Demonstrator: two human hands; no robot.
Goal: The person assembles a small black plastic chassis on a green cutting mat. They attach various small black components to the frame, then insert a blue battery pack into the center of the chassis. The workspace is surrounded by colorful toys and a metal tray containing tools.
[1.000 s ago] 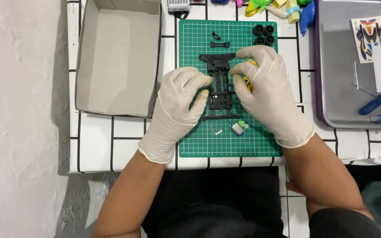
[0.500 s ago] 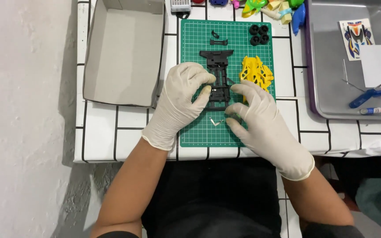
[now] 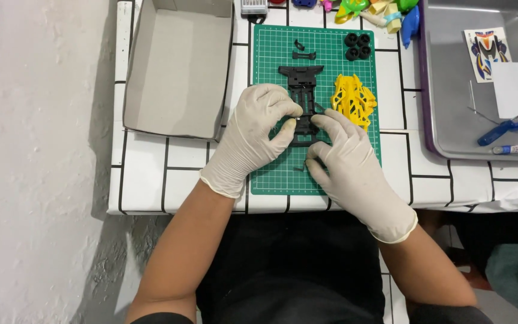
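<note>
Both our gloved hands are on the black chassis point(image 3: 303, 105) at the middle of the green cutting mat point(image 3: 271, 174). Our left hand point(image 3: 253, 135) pinches its left edge between thumb and fingers, and our right hand point(image 3: 346, 165) has its fingers closed on the near end of the frame. Half a second ago the right hand sat lower on the mat, by the small loose pieces; it has since come up to meet the chassis, and the left hand has kept its hold. We judge that a small part is now being seated into the frame, though our fingers hide it. Just right of the chassis lies the yellow body shell point(image 3: 354, 99), with four black wheels point(image 3: 357, 46) beyond it. On the worktop point(image 3: 151, 180) to the left stands an open cardboard box point(image 3: 178, 66); to the right, a grey tray point(image 3: 451, 120).
</note>
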